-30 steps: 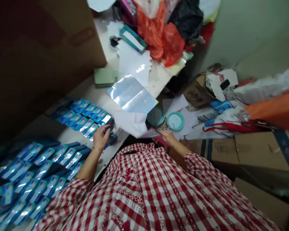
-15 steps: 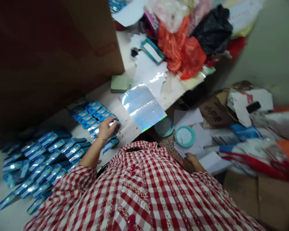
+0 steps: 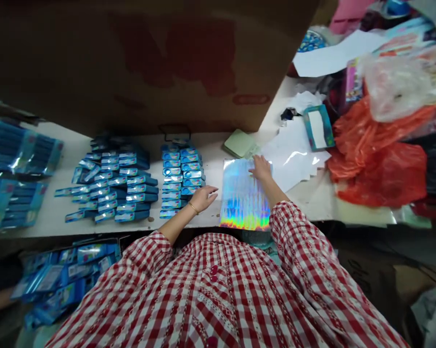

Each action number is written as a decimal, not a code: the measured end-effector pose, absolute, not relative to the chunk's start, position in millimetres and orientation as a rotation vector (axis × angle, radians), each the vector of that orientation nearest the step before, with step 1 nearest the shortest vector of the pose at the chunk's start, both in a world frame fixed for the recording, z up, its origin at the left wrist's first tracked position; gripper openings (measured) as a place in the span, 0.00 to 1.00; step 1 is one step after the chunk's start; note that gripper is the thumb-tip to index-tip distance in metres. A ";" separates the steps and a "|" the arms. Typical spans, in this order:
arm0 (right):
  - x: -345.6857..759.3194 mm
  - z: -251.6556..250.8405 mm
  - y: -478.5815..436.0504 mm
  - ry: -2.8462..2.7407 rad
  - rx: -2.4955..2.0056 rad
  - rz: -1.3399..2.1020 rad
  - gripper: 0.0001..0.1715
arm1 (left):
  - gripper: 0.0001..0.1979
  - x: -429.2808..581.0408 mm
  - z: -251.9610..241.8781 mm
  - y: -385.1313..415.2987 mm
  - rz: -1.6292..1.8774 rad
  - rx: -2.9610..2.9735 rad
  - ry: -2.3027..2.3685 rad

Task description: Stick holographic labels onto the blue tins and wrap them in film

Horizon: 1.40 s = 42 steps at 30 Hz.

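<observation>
The bare left hand (image 3: 203, 199), back upward and fingers loosely extended toward the right, lies just inside the near edge of the white, flat-topped bench (image 3: 213, 166), a thin gold-coloured bracelet (image 3: 194, 208) around its wrist and its bare forearm (image 3: 176, 225) slanting back over that edge into a red-and-white checked fabric sleeve (image 3: 145, 256). The bare right hand (image 3: 261, 168) reaches farther in from the same edge, fingers parted and slightly bent toward the upper left, while its matching checked right sleeve (image 3: 301, 237) crosses the edge and ends partway up the forearm.
</observation>
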State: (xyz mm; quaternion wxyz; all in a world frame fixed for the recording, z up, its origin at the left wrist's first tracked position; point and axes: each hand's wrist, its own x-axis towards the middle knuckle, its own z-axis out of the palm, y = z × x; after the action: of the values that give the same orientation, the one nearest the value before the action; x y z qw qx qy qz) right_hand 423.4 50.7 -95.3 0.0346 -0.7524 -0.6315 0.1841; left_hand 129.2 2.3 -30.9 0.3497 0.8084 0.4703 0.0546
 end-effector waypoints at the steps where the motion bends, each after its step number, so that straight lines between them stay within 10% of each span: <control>1: 426.6 -101.5 55.7 -1.975 -2.354 0.566 0.40 | 0.15 129.1 -32.6 1.7 0.135 2.082 1.234; 7: 437.8 -126.7 49.1 -2.174 -2.230 0.641 0.09 | 0.18 135.7 -45.6 15.1 0.181 2.046 1.318; 15: 424.4 -121.7 21.8 -2.055 -2.334 0.588 0.34 | 0.22 170.9 -79.9 41.0 0.085 2.099 1.303; 22: 419.7 -108.2 16.6 -1.996 -2.216 0.833 0.06 | 0.24 172.6 -97.0 33.3 0.171 2.157 1.350; 32: 446.3 -21.1 17.6 -1.875 -1.688 0.893 0.04 | 0.11 187.9 -16.3 50.4 0.677 2.088 1.151; 42: 392.2 43.6 -4.1 -2.399 -1.474 0.233 0.12 | 0.08 210.3 35.5 21.8 0.898 2.083 1.054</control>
State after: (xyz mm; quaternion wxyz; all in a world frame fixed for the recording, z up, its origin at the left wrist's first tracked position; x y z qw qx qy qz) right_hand 392.2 -4.1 43.6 0.1578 -0.5151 -0.8385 0.0813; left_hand 210.3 21.8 35.5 0.3147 0.7905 0.4000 0.3407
